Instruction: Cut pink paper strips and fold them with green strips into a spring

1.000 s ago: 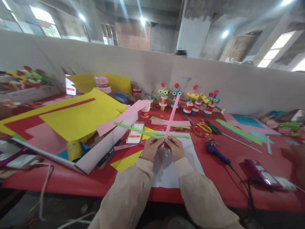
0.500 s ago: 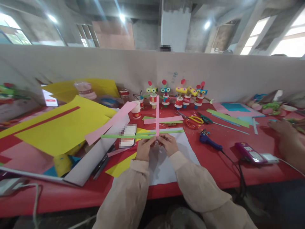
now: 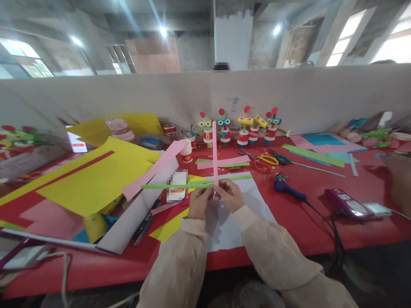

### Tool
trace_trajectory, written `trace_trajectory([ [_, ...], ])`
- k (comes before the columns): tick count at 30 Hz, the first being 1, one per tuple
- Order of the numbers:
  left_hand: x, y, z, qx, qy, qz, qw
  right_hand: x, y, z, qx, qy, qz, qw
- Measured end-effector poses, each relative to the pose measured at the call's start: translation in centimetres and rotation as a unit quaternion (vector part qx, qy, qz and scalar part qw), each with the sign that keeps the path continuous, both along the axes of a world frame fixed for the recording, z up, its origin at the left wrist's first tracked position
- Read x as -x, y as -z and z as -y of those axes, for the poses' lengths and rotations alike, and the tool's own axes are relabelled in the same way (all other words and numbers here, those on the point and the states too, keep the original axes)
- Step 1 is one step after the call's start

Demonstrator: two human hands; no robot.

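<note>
My left hand (image 3: 198,202) and my right hand (image 3: 231,196) meet over a white sheet (image 3: 253,214), fingertips pinched together. From their grip a narrow pink paper strip (image 3: 215,149) points away from me. A narrow green paper strip (image 3: 154,186) runs out to the left from the same spot, so the two strips form a corner. My left fingers are closed at the green strip's end, and my right fingers at the base of the pink one. The exact joint between the strips is hidden by my fingertips.
Paper-cup figures (image 3: 243,137) stand along the back partition. A blue glue gun (image 3: 287,188), scissors (image 3: 268,160) and a purple device (image 3: 346,203) lie to the right. Yellow sheets (image 3: 96,179) and a phone-like object (image 3: 177,186) lie left. Another person's arm (image 3: 398,179) reaches in at right.
The view has shifted slightly, moving the table's things a little to the right. Both hands keep their pinch on the strips. The other person's hand at right has moved farther toward the edge.
</note>
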State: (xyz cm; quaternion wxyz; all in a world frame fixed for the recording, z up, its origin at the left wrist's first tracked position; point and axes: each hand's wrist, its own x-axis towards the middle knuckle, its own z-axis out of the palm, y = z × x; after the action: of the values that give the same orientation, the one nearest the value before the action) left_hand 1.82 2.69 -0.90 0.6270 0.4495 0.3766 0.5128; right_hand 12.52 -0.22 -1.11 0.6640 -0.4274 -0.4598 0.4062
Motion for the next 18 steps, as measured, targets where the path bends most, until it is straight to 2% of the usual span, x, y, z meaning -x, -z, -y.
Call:
trace_trajectory([
  [4,0.07,0.12,0.07,-0.038,0.016,-0.039,0.998,-0.11,0.04,-0.1,0.019,0.01,-0.025,0.999],
  [9,0.08,0.16,0.12,-0.055,0.021,-0.048,0.997,-0.06,0.16,-0.39,0.036,-0.022,-0.1,0.994],
  [16,0.1,0.7,-0.31,-0.009,0.067,0.008,0.998,-0.42,0.34,-0.64,0.048,-0.026,-0.125,0.991],
  [18,0.09,0.67,-0.29,0.016,0.06,0.02,0.998,-0.49,0.36,-0.66,0.048,-0.029,-0.121,0.991],
])
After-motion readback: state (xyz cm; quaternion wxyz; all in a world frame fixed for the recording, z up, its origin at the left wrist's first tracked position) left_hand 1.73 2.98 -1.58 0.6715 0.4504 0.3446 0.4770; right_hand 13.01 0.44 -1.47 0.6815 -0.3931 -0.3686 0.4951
